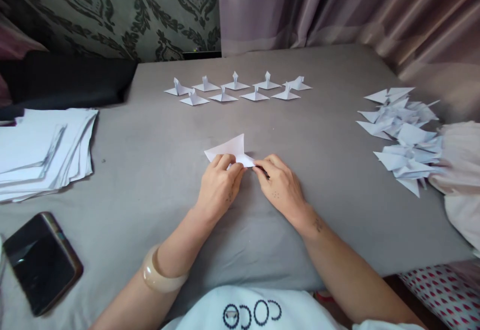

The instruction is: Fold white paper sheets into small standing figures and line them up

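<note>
A partly folded sheet of white paper (pixel 229 148) is held low over the middle of the grey-covered table. My left hand (pixel 220 185) has its fingers closed on the near edge of this paper. The thumb and forefinger of my right hand (pixel 279 184) pinch its pointed right-hand corner. Two flaps stand up, one wide to the left and one narrow to the right. Both hands are close together, and my left fingers hide the paper's lower part. Beyond them stand several folded paper figures (pixel 235 82) in two rows, each with an upright tip.
At the left lies a stack of white paper sheets (pixel 80 145), with a dark phone (pixel 43 262) nearer me. A black cloth or bag (pixel 71 80) is behind the stack. More folded paper pieces (pixel 408 130) are heaped at the right, beside pale fabric (pixel 463 170). Curtains (pixel 262 10) hang behind the table.
</note>
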`<action>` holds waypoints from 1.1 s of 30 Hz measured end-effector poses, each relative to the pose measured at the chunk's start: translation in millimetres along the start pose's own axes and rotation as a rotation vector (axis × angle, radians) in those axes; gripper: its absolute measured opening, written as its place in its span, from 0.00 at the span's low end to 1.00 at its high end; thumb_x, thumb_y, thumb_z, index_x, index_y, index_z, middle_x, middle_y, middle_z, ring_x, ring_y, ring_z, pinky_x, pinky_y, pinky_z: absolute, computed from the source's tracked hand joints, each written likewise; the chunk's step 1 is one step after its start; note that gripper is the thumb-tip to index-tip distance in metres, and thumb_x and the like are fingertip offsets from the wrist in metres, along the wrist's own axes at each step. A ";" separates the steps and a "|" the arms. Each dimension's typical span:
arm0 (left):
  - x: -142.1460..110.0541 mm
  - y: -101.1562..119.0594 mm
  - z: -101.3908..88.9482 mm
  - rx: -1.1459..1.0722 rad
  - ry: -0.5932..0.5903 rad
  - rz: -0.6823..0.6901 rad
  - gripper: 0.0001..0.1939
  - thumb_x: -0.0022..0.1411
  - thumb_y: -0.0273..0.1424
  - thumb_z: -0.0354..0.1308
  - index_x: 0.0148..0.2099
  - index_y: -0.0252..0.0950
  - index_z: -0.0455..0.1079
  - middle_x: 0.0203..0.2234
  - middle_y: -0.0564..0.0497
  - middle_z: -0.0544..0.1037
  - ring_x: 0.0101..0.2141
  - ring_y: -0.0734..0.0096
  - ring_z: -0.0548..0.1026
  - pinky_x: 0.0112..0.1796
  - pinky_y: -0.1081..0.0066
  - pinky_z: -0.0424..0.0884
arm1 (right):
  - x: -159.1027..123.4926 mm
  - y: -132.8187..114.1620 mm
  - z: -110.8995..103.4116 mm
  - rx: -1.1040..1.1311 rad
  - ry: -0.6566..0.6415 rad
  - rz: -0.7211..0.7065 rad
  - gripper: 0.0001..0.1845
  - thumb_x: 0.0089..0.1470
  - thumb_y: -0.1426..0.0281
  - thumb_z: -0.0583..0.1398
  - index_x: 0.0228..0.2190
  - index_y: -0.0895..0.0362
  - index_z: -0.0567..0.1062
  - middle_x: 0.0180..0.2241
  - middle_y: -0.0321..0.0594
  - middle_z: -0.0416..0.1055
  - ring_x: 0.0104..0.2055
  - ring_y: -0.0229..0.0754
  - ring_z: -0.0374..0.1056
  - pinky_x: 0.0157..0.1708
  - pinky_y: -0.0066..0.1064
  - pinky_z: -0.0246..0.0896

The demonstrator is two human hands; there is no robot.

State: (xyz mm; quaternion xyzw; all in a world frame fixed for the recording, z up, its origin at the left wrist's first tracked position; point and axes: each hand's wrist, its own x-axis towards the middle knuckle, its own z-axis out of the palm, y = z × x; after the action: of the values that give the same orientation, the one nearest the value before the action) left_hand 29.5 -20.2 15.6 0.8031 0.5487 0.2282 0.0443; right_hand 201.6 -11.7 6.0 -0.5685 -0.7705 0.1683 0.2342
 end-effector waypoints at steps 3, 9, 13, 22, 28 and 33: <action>0.6 0.1 0.8 -0.006 -0.023 -0.011 0.13 0.69 0.31 0.50 0.34 0.35 0.73 0.32 0.47 0.75 0.34 0.65 0.70 0.36 0.68 0.68 | 0.1 0.5 0.7 0.020 0.022 0.009 0.10 0.62 0.68 0.55 0.38 0.51 0.77 0.36 0.38 0.72 0.34 0.38 0.69 0.33 0.29 0.58; 2.1 1.5 0.3 -0.047 -0.004 -0.098 0.11 0.67 0.31 0.53 0.34 0.35 0.73 0.31 0.49 0.76 0.35 0.66 0.71 0.35 0.69 0.67 | 3.1 -2.5 -2.5 0.064 -0.004 0.055 0.09 0.61 0.69 0.56 0.36 0.53 0.77 0.35 0.37 0.73 0.33 0.37 0.68 0.33 0.28 0.58; 4.8 3.3 0.3 -0.063 -0.009 -0.170 0.10 0.67 0.31 0.53 0.35 0.36 0.74 0.30 0.50 0.77 0.35 0.66 0.72 0.34 0.70 0.66 | 5.2 -4.4 -2.2 0.064 -0.002 0.085 0.09 0.61 0.69 0.55 0.34 0.53 0.77 0.34 0.37 0.72 0.31 0.37 0.67 0.32 0.28 0.58; 10.8 -0.9 4.1 -0.125 -0.016 -0.258 0.07 0.65 0.31 0.56 0.35 0.37 0.73 0.29 0.50 0.77 0.33 0.66 0.72 0.33 0.70 0.66 | 7.7 -4.7 4.9 0.009 0.054 0.109 0.06 0.59 0.68 0.57 0.32 0.54 0.74 0.34 0.39 0.73 0.33 0.40 0.69 0.31 0.30 0.57; 12.0 -2.2 3.9 -0.101 -0.061 -0.291 0.07 0.65 0.32 0.56 0.35 0.37 0.73 0.30 0.51 0.76 0.34 0.66 0.72 0.32 0.70 0.65 | 8.3 -5.5 4.8 -0.011 0.038 0.108 0.07 0.60 0.68 0.56 0.32 0.54 0.74 0.34 0.40 0.72 0.34 0.40 0.69 0.31 0.31 0.56; 12.5 -2.0 5.0 -0.080 -0.067 -0.290 0.07 0.65 0.32 0.56 0.35 0.37 0.73 0.30 0.51 0.76 0.35 0.66 0.72 0.32 0.70 0.65 | 8.3 -5.9 4.5 -0.038 0.025 0.112 0.07 0.60 0.68 0.56 0.32 0.55 0.74 0.34 0.40 0.72 0.33 0.40 0.68 0.32 0.31 0.56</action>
State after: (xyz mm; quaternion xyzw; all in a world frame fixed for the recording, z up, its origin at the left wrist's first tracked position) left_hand 33.5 -7.2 14.4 0.7201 0.6476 0.2144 0.1269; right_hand 192.4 -5.5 6.8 -0.6171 -0.7375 0.1593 0.2234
